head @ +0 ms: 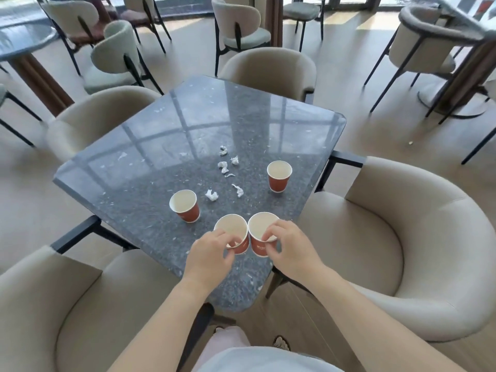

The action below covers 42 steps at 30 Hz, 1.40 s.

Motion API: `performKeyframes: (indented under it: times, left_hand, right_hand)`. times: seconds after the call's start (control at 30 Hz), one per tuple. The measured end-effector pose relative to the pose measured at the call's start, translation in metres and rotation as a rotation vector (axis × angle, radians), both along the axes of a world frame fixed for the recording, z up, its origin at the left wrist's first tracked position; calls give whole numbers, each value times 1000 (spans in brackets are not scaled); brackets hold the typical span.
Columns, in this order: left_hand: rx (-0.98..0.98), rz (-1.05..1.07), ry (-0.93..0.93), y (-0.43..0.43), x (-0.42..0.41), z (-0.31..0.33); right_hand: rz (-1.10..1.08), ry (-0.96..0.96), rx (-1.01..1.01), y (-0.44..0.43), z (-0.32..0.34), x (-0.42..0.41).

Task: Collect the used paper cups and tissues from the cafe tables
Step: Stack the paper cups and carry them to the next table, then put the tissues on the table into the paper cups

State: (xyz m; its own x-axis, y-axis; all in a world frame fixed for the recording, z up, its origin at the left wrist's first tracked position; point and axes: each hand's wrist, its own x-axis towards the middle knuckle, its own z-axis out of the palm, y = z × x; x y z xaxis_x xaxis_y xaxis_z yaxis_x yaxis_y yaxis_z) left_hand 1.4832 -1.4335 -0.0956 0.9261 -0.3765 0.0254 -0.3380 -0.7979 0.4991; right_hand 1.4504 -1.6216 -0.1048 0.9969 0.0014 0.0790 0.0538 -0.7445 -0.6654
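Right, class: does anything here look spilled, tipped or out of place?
Nothing is spilled: the free cups and the held cups, one in the left hand, one in the right hand, all stand upright. What looks untidy: crumpled tissues strewn over the table, and a small scrap on the floor to the right.

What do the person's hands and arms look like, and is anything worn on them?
Both hands are bare: the left hand and the right hand have no gloves, and no ring, watch or bracelet shows. The left forearm and the right forearm are uncovered; no sleeve is in view.
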Motion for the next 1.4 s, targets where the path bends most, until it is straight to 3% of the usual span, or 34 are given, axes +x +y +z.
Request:
performKeyframes:
  times: [0.27,0.5,0.97,1.4]
  left_hand:
    - [95,-7,76,29,41,-17]
    - [161,6,91,53,66,-30]
    - [223,-95,17,48,102,-60]
    - [-29,-92,-36,45,135,-46]
  right_hand:
    - [3,86,-47,30,-11,40]
    - [7,179,-241,47,-30,56]
    - [-130,121,-262,69,-49,83]
    - [-233,16,-191,61,-34,110]
